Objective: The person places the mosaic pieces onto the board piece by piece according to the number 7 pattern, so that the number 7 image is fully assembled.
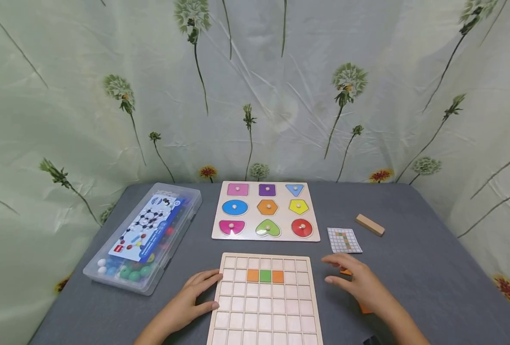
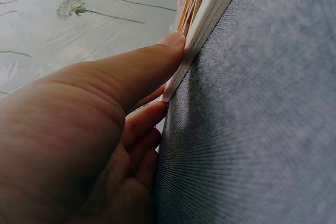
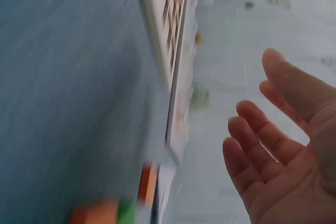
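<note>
A wooden grid board (image 1: 258, 306) lies flat on the grey table, with an orange tile (image 1: 252, 275), a green tile (image 1: 265, 276) and another orange tile (image 1: 278, 277) side by side in its second row. My left hand (image 1: 186, 303) touches the board's left edge with thumb and fingertips; the left wrist view shows the thumb (image 2: 142, 69) against the rim. To the right of the board, my right hand (image 1: 358, 282) hovers with nothing between its parted thumb and fingers. Orange pieces (image 1: 365, 309) lie partly hidden beneath it. In the right wrist view, orange (image 3: 94, 212) and green (image 3: 126, 211) pieces are blurred.
A small pattern card (image 1: 344, 240) with a coloured grid lies beyond my right hand, near a wooden block (image 1: 370, 224). Behind the grid board is a shape puzzle (image 1: 250, 232) with knobbed pieces. A clear plastic case (image 1: 147, 239) of coloured balls stands at the left.
</note>
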### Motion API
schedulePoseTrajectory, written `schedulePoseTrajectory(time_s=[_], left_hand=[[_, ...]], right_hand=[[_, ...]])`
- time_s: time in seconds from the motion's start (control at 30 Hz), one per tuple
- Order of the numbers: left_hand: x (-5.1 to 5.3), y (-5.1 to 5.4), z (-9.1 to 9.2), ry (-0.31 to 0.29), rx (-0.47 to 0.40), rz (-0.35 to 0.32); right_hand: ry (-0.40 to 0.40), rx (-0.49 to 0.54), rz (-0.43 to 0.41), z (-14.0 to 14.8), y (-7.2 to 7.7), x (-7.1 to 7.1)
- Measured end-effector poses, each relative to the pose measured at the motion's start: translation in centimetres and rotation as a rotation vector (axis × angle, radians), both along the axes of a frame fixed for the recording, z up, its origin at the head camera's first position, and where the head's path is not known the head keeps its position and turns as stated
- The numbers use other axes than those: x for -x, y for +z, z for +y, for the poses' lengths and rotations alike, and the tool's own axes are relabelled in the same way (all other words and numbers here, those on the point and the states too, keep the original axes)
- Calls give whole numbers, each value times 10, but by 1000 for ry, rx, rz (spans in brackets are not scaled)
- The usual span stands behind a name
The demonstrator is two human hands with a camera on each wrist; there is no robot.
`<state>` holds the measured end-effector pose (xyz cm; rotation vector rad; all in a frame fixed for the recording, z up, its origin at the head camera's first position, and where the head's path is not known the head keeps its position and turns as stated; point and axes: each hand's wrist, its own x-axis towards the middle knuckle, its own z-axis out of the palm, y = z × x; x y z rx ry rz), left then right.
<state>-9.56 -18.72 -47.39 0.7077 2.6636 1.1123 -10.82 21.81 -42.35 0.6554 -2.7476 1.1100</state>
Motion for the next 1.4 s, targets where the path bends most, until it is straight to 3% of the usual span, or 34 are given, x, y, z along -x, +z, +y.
schedulePoseTrajectory(time_s=[0.2,0.33,0.47,0.77,1.0,1.23,1.3,1.4], left_hand=[[0,-1,0,1,1,7],[0,-2,0,2,4,23],[0,-2,0,1,4,36],[0,-1,0,5,2,20],[0,-1,0,3,2,31],[0,-1,0,3,6,47],[0,-1,0,2,5,45],[0,-1,0,2,3,39]], right_hand=[[-102,-35,-138,38,-7,-10],[-78,-43,-227,60,-16,-12],[-50,-59,-264,73,-24,-12],[-96,-88,-227,73,-34,-8],[-55,-81,-288,73,-31,-7],[-180,-136,-314,56,-22,-5],[-199,-119,-295,48,-16,-5],[-166,-69,-217,33,-8,-5]])
